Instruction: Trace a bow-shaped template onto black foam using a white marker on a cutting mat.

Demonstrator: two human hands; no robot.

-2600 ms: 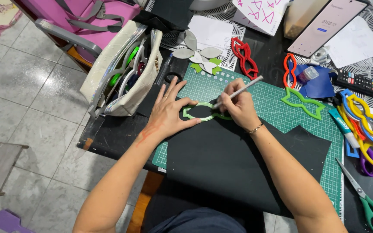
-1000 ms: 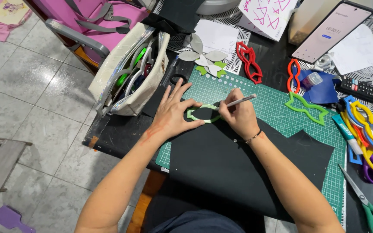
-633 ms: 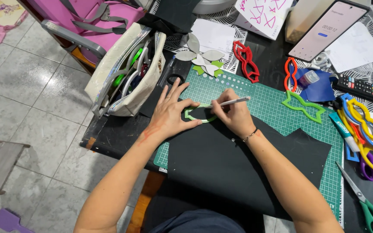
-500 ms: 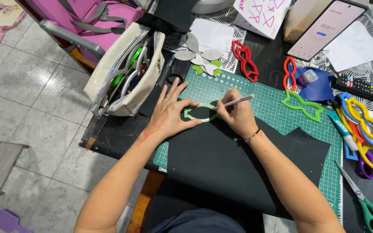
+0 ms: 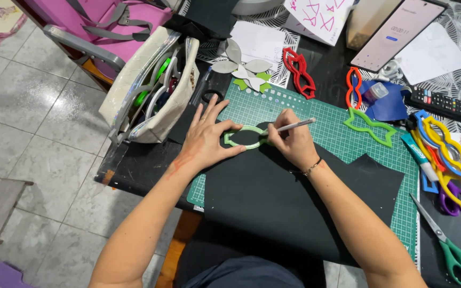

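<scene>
Green mask-shaped stencil (image 5: 245, 137) sits on the black sheet (image 5: 294, 202) over the green cutting mat (image 5: 316, 114). Our left hand (image 5: 205, 140) is spread flat, pinning it; our right hand (image 5: 290, 143) pinches one silver pen (image 5: 294, 126) at its edge. We count two red stencils (image 5: 300, 72), another green one (image 5: 370, 127), one pair of scissors (image 5: 449, 248).

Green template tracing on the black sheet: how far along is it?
Done: the green template lies on the black sheet. In hand: the left hand presses it flat while the right hand holds a silver pen at its edge. Left: no traced lines visible; the scissors lie untouched.
</scene>
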